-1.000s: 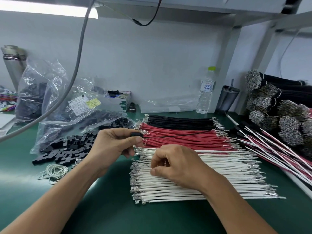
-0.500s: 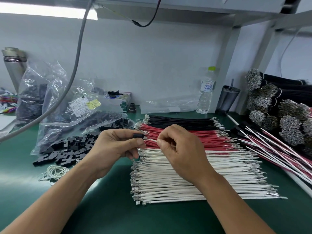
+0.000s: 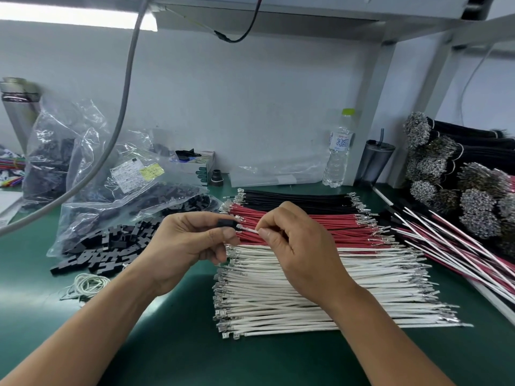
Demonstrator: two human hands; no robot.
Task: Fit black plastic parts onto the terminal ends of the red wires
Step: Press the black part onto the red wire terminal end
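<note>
My left hand (image 3: 184, 246) pinches a small black plastic part (image 3: 226, 224) between thumb and fingers. My right hand (image 3: 295, 246) pinches a white wire (image 3: 249, 230) near its metal terminal, whose tip sits right at the opening of the black part. Behind both hands lies a flat stack of red wires (image 3: 334, 227) with metal terminals at each end. A heap of loose black plastic parts (image 3: 108, 252) lies on the green mat to the left.
Black wires (image 3: 295, 199) lie behind the red ones, white wires (image 3: 320, 291) in front. Clear bags of black parts (image 3: 92, 168) stand left. A water bottle (image 3: 338, 151) and dark cup (image 3: 374, 162) stand at the back. Bundled wires (image 3: 459, 190) fill the right side.
My right hand rose from the white wire stack with one white wire and brought its terminal up to the black part held by my left hand.
</note>
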